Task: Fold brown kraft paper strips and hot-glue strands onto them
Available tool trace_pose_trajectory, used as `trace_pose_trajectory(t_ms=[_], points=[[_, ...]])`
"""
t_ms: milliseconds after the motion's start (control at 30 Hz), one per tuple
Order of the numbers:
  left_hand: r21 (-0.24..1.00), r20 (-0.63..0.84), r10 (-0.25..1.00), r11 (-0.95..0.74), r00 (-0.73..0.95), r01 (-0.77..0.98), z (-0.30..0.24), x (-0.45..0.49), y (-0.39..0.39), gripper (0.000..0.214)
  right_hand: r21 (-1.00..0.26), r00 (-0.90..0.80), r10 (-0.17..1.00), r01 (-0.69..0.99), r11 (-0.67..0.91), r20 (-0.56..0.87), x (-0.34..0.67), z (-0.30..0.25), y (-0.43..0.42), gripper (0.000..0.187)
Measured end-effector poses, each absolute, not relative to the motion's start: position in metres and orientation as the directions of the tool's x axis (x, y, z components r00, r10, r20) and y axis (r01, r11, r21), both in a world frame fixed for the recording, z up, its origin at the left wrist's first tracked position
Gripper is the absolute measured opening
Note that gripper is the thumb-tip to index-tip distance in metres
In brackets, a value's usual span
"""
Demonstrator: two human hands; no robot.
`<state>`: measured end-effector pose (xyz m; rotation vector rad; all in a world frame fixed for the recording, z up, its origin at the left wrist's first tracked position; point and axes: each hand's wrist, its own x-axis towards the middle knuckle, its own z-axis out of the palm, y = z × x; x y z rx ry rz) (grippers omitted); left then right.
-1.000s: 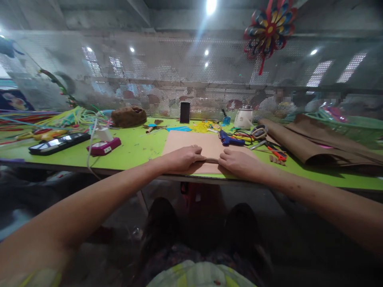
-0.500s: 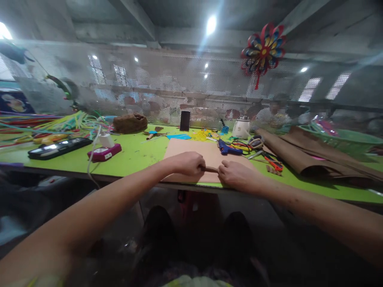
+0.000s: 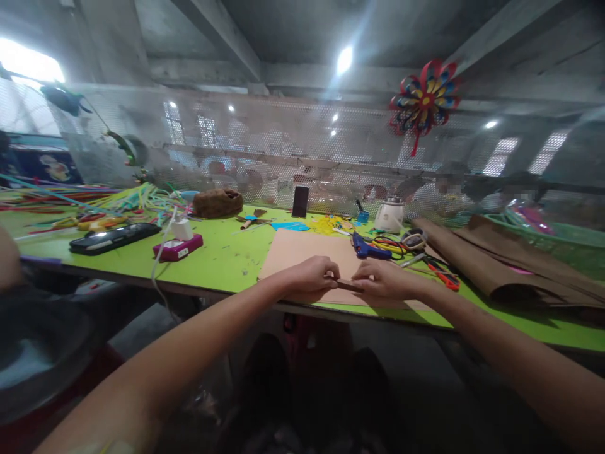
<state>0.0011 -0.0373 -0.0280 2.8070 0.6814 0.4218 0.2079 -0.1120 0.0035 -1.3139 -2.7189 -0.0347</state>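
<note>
A narrow brown paper strip [image 3: 348, 285], seemingly folded or rolled, lies low over a tan board [image 3: 293, 249] at the table's front edge. My left hand [image 3: 316, 275] pinches its left end between thumb and fingers. At the other end, the fingers of my right hand [image 3: 380, 279] are closed on the strip. Only the short middle stretch shows between the hands. Just beyond my right hand rests a blue glue gun [image 3: 371, 247], with orange-handled scissors [image 3: 444, 275] farther right.
On the right lie large brown paper sheets [image 3: 496, 265] before a green basket [image 3: 567, 246]. A white kettle [image 3: 389, 215] and propped phone [image 3: 300, 202] stand at the back. Leftward are a magenta power strip [image 3: 178, 248], a black case [image 3: 115, 237] and a person's dark-clothed leg [image 3: 47, 340].
My view has shifted left and up, so the table sits lower and farther right. Both hands still hold the strip, now lower against the board, with their fingers more bent.
</note>
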Motion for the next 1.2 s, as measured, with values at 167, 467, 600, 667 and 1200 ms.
trace_pose_trajectory(t_ms=[167, 467, 600, 667, 1200], points=[[0.280, 0.267, 0.503, -0.857, 0.822, 0.433, -0.027, -0.002, -0.043, 0.024, 0.007, -0.579, 0.766, 0.799, 0.602, 0.279, 0.199, -0.011, -0.107, 0.022], [0.349, 0.177, 0.568, -0.800, 0.804, 0.488, -0.015, 0.000, -0.028, 0.022, -0.080, -0.460, 0.838, 0.862, 0.501, 0.295, 0.203, -0.009, -0.089, 0.019], [0.414, 0.171, 0.579, -0.776, 0.797, 0.475, -0.012, 0.000, -0.021, 0.028, -0.260, -0.487, 0.801, 0.771, 0.582, 0.349, 0.209, -0.007, -0.071, 0.015], [0.460, 0.153, 0.575, -0.762, 0.804, 0.457, -0.010, 0.000, -0.018, 0.032, -0.331, -0.473, 0.799, 0.737, 0.589, 0.371, 0.212, -0.005, -0.062, 0.012], [0.769, -0.091, 0.575, -0.478, 0.813, 0.424, 0.002, 0.015, 0.039, 0.031, -0.316, -0.475, 0.755, 0.706, 0.634, 0.452, 0.221, -0.002, -0.018, 0.010]])
